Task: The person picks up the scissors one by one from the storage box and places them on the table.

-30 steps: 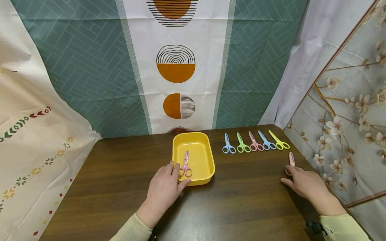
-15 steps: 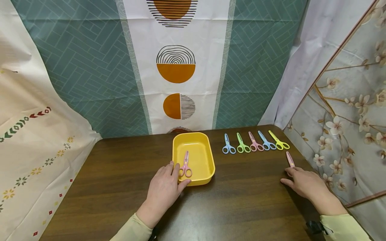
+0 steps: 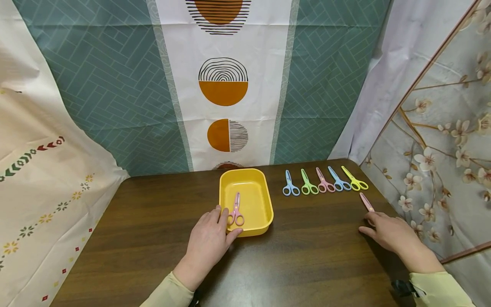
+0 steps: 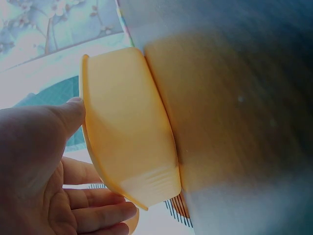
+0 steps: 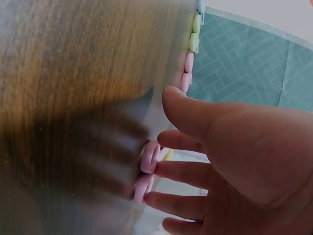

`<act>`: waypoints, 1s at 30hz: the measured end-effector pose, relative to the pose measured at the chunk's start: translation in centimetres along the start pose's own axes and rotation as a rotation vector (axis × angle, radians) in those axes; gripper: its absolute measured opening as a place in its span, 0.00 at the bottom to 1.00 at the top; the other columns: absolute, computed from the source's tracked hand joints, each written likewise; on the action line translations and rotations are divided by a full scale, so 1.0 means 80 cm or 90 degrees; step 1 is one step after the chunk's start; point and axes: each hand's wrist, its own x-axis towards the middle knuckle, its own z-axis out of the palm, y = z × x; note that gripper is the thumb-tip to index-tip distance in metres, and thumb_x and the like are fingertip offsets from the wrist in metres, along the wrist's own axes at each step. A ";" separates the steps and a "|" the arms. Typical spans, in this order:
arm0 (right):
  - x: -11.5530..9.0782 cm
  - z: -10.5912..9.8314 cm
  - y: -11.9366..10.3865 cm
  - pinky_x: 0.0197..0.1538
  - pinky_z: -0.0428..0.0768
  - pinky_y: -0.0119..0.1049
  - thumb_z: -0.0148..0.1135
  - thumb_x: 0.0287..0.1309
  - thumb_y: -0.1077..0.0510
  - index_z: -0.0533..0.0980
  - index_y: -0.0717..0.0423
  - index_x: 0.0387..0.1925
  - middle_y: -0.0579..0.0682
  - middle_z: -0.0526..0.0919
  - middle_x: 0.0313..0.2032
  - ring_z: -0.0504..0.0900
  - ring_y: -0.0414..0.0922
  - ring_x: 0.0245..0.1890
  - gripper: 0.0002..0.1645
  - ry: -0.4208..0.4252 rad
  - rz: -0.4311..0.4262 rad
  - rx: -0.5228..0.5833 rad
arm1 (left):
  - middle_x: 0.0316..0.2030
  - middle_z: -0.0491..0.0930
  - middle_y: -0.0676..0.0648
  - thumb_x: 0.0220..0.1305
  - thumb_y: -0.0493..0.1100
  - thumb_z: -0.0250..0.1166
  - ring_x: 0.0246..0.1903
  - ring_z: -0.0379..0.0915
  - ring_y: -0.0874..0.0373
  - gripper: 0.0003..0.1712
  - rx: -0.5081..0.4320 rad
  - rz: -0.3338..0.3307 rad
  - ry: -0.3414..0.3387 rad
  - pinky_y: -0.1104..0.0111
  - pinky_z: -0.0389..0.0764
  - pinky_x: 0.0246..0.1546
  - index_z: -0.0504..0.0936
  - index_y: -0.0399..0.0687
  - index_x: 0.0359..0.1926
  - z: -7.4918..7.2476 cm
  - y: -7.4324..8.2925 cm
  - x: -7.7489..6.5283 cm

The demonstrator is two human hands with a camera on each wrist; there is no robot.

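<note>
At the near left corner of the yellow tray [image 3: 258,231], my left hand [image 3: 209,238] rests with thumb and fingertips on the rim. A pair of pink scissors [image 3: 236,209] lies inside the tray, close to those fingers. In the left wrist view the thumb touches the tray's edge [image 4: 124,117]. On the right side of the table my right hand [image 3: 391,234] touches another pair of pink scissors [image 3: 366,201], whose handles it largely covers. The right wrist view shows straight fingers against the pink handle loops [image 5: 149,157], with the thumb apart from them.
A row of scissors lies along the back right: blue scissors [image 3: 291,189], green scissors [image 3: 309,187], pink scissors [image 3: 325,186], blue scissors [image 3: 340,184] and yellow scissors [image 3: 357,184]. Patterned cloth [image 3: 326,98] hangs behind the wooden table [image 3: 153,213], with more cloth at both sides.
Under my right hand the pink scissors have turned, their blade tip swinging left toward the yellow scissors. That hand has shifted slightly right. My left hand and the tray stay put.
</note>
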 end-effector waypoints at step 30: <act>-0.002 0.003 0.003 0.53 0.75 0.75 0.75 0.70 0.46 0.80 0.64 0.55 0.73 0.81 0.58 0.85 0.72 0.54 0.27 0.027 -0.021 -0.007 | 0.54 0.86 0.30 0.65 0.66 0.79 0.52 0.86 0.38 0.42 0.005 -0.005 -0.014 0.50 0.85 0.59 0.86 0.31 0.58 0.001 0.000 0.000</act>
